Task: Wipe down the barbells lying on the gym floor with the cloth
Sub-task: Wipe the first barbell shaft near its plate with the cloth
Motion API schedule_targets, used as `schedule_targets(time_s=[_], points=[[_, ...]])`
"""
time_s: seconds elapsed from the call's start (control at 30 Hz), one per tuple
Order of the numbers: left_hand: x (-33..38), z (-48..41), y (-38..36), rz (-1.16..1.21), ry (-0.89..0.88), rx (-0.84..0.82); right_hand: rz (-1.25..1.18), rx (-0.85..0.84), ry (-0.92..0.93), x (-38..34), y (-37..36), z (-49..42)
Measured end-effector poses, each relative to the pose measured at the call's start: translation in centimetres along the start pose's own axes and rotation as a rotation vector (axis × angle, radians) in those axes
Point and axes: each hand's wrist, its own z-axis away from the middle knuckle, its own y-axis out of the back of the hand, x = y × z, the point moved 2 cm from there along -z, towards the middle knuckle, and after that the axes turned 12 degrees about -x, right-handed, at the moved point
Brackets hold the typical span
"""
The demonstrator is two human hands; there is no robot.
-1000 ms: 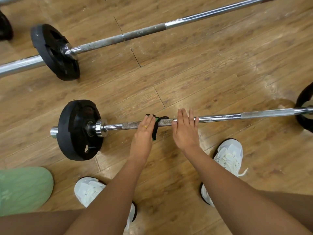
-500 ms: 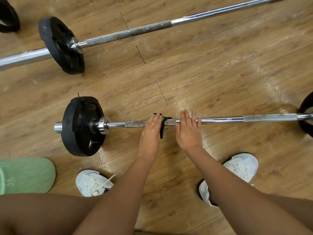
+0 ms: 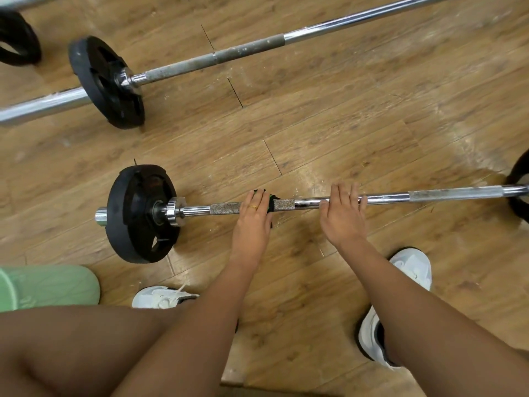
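1. Crouching over a wooden floor [image 3: 315, 124], a person has both hands on the near barbell [image 3: 429, 195], which lies flat across the view. Every place below is told from this bar.
2. Barbells: two show plainly. The far barbell [image 3: 200, 63] lies beyond the near barbell, well apart from it and slanting up to the right. A sliver of a third bar [image 3: 20, 2] shows farther beyond, at the top left corner.
3. Plates: four black ones. The left plate [image 3: 137, 224] stands on the near barbell's left end. The right plate [image 3: 522, 166] is at its other end, cut by the frame. The far plate [image 3: 97, 70] sits on the far barbell. The edge plate [image 3: 17, 44] lies beyond that, half out of view.
4. Cloth: one. The dark cloth [image 3: 271, 204] with a green edge is wrapped on the near barbell's rough grip section, near the left plate.
5. Hands: two. The left hand [image 3: 252, 222] covers the cloth, its fingers bent over it and holding it to the shaft. It wears one gold ring [image 3: 253, 207]. The right hand [image 3: 342, 216] is farther right on the same shaft, apart from the left, on smooth chrome. Its fingers lie relaxed across the top, with the thumb tip at the near side.
6. Shoes: two, both white and on the person's side of the near barbell: the left shoe [image 3: 163, 296] and the right shoe [image 3: 415, 270].
7. One pale green object [image 3: 48, 285] lies on that same side, toward the left end.
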Motion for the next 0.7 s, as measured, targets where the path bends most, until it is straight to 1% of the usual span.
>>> schedule_targets(time_s=[0.2, 0.37, 0.43, 0.5, 0.53, 0.6, 0.7], points=[[-1.7, -0.5, 1.2, -0.171, -0.046, -0.097, -0.021, -0.005, 0.0, -0.1, 0.0, -0.1], [-0.3, 0.0, 1.0, -0.097, 0.049, 0.01, -0.031, -0.032, 0.009, 0.0, 0.3, -0.3], [1.2, -0.1, 0.4, -0.112, -0.022, 0.002, -0.024, -0.041, 0.012, 0.0, 0.3, -0.5], [2.1, -0.4, 0.2, -0.152, -0.129, -0.047, -0.021, -0.038, 0.008, 0.0, 0.3, -0.6], [2.0, -0.6, 0.3, -0.177, -0.156, -0.071, -0.023, -0.033, 0.003, -0.1, 0.3, -0.6], [0.8, -0.4, 0.9, -0.2, -0.129, -0.085, -0.024, -0.031, -0.007, -0.2, 0.3, -0.5], [-1.6, 0.2, 1.8, -0.142, 0.001, -0.031, -0.021, -0.035, -0.007, -0.4, 0.4, -0.4]])
